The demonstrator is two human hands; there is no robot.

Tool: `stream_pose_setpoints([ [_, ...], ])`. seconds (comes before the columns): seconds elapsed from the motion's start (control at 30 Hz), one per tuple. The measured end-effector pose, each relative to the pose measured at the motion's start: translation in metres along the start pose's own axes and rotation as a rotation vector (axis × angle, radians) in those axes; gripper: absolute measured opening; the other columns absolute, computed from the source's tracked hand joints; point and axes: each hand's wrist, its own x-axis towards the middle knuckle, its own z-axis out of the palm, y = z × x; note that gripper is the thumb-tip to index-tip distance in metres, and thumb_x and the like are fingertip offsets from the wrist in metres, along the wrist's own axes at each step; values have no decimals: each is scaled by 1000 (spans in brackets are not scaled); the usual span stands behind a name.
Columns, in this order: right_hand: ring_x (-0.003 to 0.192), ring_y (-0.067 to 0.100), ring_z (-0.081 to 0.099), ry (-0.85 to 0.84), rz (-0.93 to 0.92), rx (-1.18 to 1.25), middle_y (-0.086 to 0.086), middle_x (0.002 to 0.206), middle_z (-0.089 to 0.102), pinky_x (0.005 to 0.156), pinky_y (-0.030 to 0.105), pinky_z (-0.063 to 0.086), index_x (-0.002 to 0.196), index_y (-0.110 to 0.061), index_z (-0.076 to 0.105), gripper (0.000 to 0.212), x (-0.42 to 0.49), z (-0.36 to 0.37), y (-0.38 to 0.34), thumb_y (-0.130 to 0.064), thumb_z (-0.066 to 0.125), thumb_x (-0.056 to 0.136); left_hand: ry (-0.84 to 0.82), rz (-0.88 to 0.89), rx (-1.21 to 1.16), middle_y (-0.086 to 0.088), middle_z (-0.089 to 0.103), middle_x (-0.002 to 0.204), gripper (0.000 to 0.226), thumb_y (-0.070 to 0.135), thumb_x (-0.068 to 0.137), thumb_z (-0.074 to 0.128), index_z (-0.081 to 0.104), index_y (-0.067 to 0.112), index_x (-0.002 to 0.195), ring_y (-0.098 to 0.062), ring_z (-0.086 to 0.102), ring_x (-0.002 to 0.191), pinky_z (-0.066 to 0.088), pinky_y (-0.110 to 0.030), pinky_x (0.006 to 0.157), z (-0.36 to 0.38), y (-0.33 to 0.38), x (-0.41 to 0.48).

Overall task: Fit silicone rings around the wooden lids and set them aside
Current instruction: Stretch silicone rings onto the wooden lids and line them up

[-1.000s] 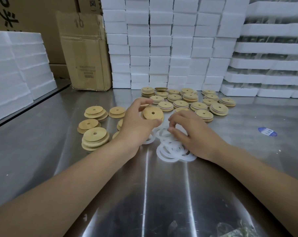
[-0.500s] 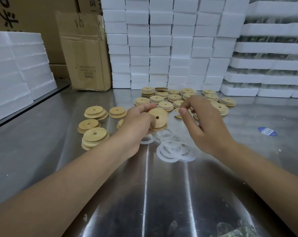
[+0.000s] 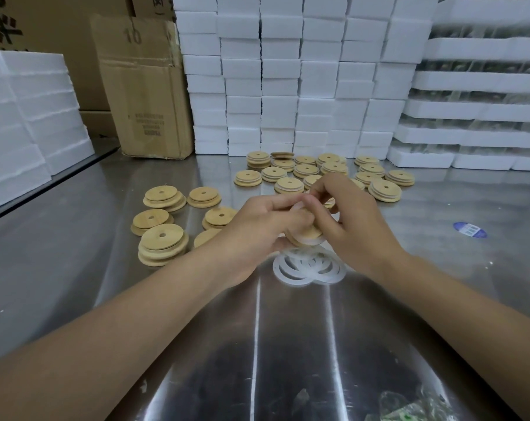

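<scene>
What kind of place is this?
Probably a packing or assembly bench in a small factory or warehouse: a steel table spread with batches of wooden lids, white foam boxes stacked high behind, and a cardboard carton at back left.

Bright, even light comes from overhead, leaving only faint soft shadows beside the wooden lids (image 3: 163,238) and under the forearms. The steel table (image 3: 60,268) throws back long white streaks of glare toward the camera, and the white silicone rings (image 3: 306,265) half merge with that shine. The foam blocks (image 3: 280,86) look nearly washed out. Wide-angle bending curves the stacks at both edges. The left hand (image 3: 257,226) and right hand (image 3: 358,226) are slightly soft.
</scene>
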Motion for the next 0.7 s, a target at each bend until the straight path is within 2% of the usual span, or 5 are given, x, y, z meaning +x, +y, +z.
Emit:
stream_pose_setpoints([
  [0.13,92,9,60,5,-1,1,-14,93,62,75,24,47,98,-24,61,11,1,1,1,-34,59,104,132,151,320,8,76,128,57,-13,94,66,73,27,134,-13,77,110,63,-33,94,-2,-6,1],
  [0.23,90,9,60,-7,6,5,-14,92,62,74,23,48,97,-24,62,11,2,1,3,-32,61,104,132,241,438,7,75,128,56,-14,96,64,69,26,136,-11,75,113,61,-28,97,-4,-6,0],
  [0.43,90,9,61,-42,2,19,-14,92,62,74,28,51,97,-25,64,11,3,-1,7,-34,63,104,147,245,484,4,75,132,49,-11,101,56,68,16,140,-9,68,127,54,-39,113,-6,-4,1],
  [0.57,91,10,62,-61,2,18,-15,93,62,72,28,51,96,-29,62,12,4,-2,8,-37,61,104,113,210,437,0,79,126,48,-12,103,49,70,16,136,-13,72,121,57,-40,109,-9,-2,3],
  [0.7,92,9,62,-86,8,48,-15,93,63,71,21,50,95,-29,62,12,5,-3,8,-36,61,104,96,205,448,3,82,113,32,-4,106,57,72,17,126,-12,77,109,61,-26,94,-13,0,3],
])
